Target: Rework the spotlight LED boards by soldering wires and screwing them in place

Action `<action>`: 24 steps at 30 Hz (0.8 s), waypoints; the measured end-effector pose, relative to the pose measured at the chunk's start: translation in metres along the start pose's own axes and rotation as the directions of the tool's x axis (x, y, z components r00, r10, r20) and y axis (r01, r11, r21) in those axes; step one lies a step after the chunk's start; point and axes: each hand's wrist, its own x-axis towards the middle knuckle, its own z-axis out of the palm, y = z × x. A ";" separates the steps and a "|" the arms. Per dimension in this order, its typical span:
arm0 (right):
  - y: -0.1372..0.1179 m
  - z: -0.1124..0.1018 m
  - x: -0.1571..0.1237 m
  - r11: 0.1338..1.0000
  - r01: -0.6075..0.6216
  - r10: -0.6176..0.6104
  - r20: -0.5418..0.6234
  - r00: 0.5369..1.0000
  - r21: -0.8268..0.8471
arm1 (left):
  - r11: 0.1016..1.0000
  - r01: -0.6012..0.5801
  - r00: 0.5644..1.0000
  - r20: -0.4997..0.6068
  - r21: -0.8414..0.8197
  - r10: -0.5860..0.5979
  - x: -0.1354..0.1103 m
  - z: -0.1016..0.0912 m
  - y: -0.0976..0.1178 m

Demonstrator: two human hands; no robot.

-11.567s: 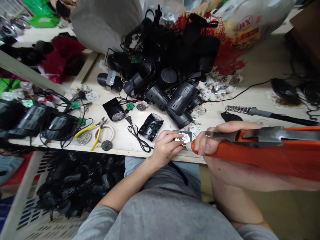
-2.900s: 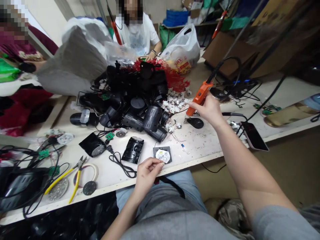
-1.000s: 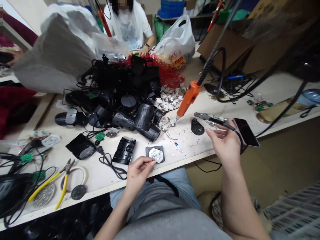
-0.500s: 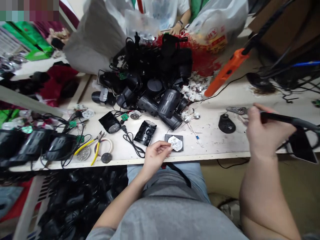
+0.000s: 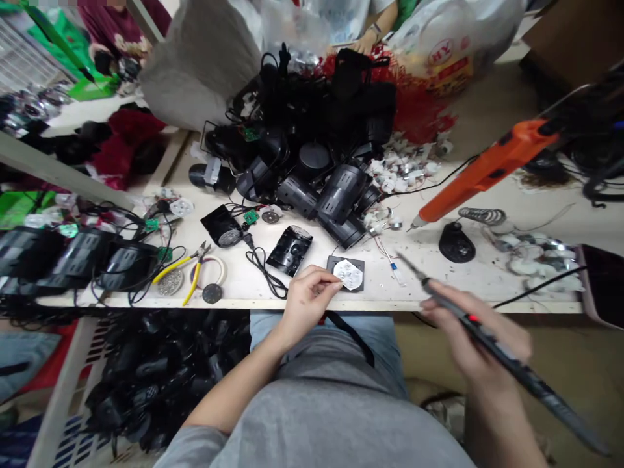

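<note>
My left hand [image 5: 312, 298] is closed in a pinch at the left edge of a white hexagonal circuit board [image 5: 349, 275]. The board lies on a dark square block [image 5: 359, 265] near the table's front edge. In my right hand [image 5: 480, 335] is a soldering iron [image 5: 487, 348] with a small red light, held like a pen. Its tip points up and left over the table edge, apart from the board. A coiled metal iron holder [image 5: 482, 216] on a black base [image 5: 457, 244] stands beyond it. Between board and iron lies a small blue-ended wire lead [image 5: 394, 265].
An orange electric screwdriver [image 5: 480, 172] hangs over the right side. Black housings [image 5: 344, 192] are heaped at the back. Yellow-handled cutters [image 5: 194, 276] and a black cord [image 5: 263, 270] lie left. A phone-like slab [image 5: 602, 286] is at the right edge. A co-worker's hand [image 5: 365, 42] shows behind.
My right hand has brought the soldering iron away from the coiled holder, left and down toward the board. My left hand stays at the board. The view has shifted slightly.
</note>
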 end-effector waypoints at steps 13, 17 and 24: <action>-0.022 0.098 0.001 0.968 0.252 -0.251 -0.084 0.964 -0.001 | 0.973 -0.154 0.988 0.039 0.174 0.150 -0.007 -0.004 0.001; -0.025 0.107 0.005 0.979 0.202 -0.200 -0.100 0.975 0.008 | 0.951 -0.209 0.978 0.038 0.227 0.206 -0.006 -0.004 0.000; -0.025 0.109 0.007 0.981 0.193 -0.191 -0.103 0.976 0.004 | 0.971 -0.176 0.982 0.100 0.162 0.161 -0.001 -0.006 0.001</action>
